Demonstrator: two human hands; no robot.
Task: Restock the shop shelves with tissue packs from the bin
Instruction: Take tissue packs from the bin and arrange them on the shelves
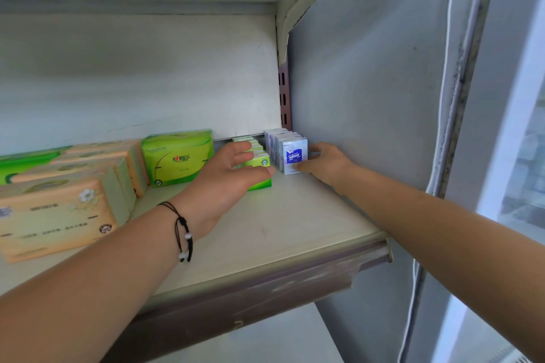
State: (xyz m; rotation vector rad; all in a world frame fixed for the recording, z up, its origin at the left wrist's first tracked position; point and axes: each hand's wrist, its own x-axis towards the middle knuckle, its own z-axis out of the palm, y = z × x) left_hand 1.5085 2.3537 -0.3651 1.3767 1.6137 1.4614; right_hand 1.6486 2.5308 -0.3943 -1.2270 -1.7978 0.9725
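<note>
Two short rows of small tissue packs stand at the shelf's (295,224) back right corner: blue-and-white packs (290,153) against the side wall, green packs (256,165) just beside them. The right hand (321,162) cups the front blue pack, thumb on its face; the left hand (233,174) lies with relaxed, spread fingers over the front green pack. Both rows look squared up, yet much of the shelf in front is bare, so restocking seems partway; the bin is out of view. The packs are glossy film-wrapped blocks. Larger soft packs, green (177,156) and peach (59,215), fill the left side.
</note>
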